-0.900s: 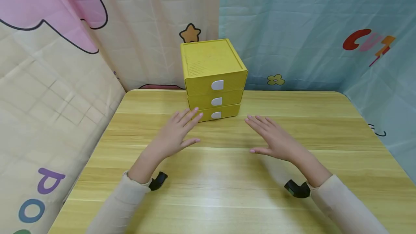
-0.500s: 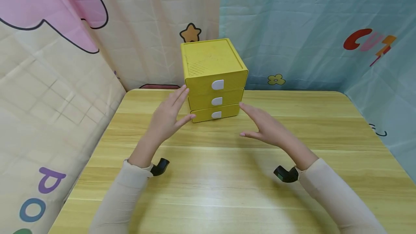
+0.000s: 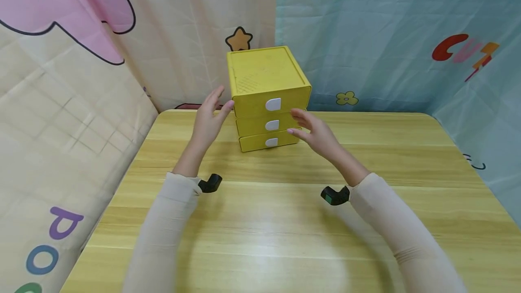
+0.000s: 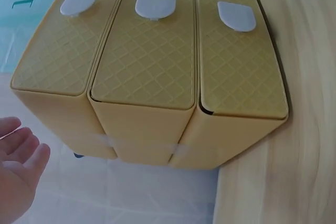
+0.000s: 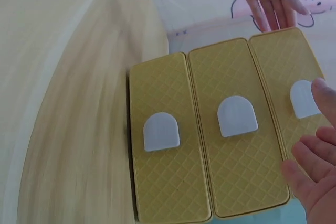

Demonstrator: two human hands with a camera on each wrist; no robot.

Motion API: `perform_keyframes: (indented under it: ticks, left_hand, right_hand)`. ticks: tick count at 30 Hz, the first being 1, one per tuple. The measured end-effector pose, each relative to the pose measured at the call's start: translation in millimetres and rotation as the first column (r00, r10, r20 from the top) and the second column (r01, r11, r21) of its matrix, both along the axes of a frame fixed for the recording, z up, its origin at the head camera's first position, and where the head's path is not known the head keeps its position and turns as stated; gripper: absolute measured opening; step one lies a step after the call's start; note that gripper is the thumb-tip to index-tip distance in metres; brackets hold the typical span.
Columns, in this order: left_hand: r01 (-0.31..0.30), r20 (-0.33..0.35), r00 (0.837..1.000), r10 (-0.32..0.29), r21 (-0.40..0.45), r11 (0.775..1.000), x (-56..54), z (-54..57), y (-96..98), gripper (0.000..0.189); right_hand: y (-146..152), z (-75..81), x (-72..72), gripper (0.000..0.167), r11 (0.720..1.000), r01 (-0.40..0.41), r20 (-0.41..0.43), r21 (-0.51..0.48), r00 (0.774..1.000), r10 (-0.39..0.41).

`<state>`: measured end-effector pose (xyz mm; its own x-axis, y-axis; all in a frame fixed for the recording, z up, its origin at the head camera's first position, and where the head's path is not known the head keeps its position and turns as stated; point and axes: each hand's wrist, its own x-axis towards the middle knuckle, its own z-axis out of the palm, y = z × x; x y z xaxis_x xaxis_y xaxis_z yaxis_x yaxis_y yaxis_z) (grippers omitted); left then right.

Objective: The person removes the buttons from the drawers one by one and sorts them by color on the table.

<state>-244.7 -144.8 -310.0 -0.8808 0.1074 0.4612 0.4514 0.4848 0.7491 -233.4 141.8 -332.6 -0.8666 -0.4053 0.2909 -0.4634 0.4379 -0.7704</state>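
A yellow three-drawer storage box (image 3: 268, 71) stands at the back of the wooden table, its drawers closed. Each drawer front carries a white rounded handle (image 5: 237, 116). My left hand (image 3: 208, 123) is beside the box's upper left edge, fingers loosely extended and holding nothing. In the left wrist view that same hand (image 4: 18, 169) shows a gap between it and the box's side. My right hand (image 3: 319, 134) is in front of the box's lower right part, its fingers slightly bent with nothing in them. The right wrist view has its fingers (image 5: 312, 156) overlapping the top drawer's front.
The wooden table (image 3: 260, 220) spreads out in front of the box. Patterned curtains (image 3: 366, 35) hang behind it and along both sides. A small black device (image 3: 210, 183) sits at the left wrist, and another black device (image 3: 335, 196) at the right.
Both hands have moved forward over the table to the box, the left rising along its left side, the right shifting leftward to its front right. The box has stayed in place.
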Motion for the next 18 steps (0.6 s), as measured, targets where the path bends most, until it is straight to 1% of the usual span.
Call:
perform_keyframes:
  ticks: [3,5,7,9,13,16,18]
  left_hand:
    - [0.03,0.043,0.998,-0.036,0.126,0.992,-8.6,0.3,2.5,0.06]
    - [0.047,0.065,0.996,-0.06,0.186,0.981,-13.5,0.1,3.3,0.06]
    - [0.067,0.088,0.992,-0.09,0.24,0.969,-17.1,0.1,3.8,0.059]
    - [0.091,0.103,0.987,-0.123,0.276,0.957,-19.1,1.1,4.3,0.058]
    - [0.133,0.116,0.976,-0.185,0.356,0.925,-15.7,8.0,7.2,0.054]
    - [0.149,0.117,0.969,-0.217,0.419,0.896,-11.0,13.5,10.6,0.051]
    - [0.154,0.121,0.965,-0.233,0.458,0.875,-9.7,15.0,12.2,0.05]
  right_hand:
    - [-7.7,0.3,-6.5,0.053,0.994,0.016,0.037,-0.111,0.999,-0.012]
    - [-13.1,1.5,-8.8,0.05,0.983,0.027,0.068,-0.182,0.998,-0.014]
    - [-18.7,5.9,-7.9,0.047,0.969,0.032,0.097,-0.246,0.995,-0.008]
    - [-23.8,10.0,-6.7,0.044,0.955,0.048,0.119,-0.291,0.993,-0.013]
    - [-33.1,14.5,-6.1,0.037,0.935,0.093,0.148,-0.343,0.988,-0.045]
    - [-37.0,8.9,-12.0,0.033,0.923,0.119,0.154,-0.367,0.986,-0.066]
    - [-38.9,3.0,-17.9,0.031,0.917,0.133,0.146,-0.377,0.986,-0.083]
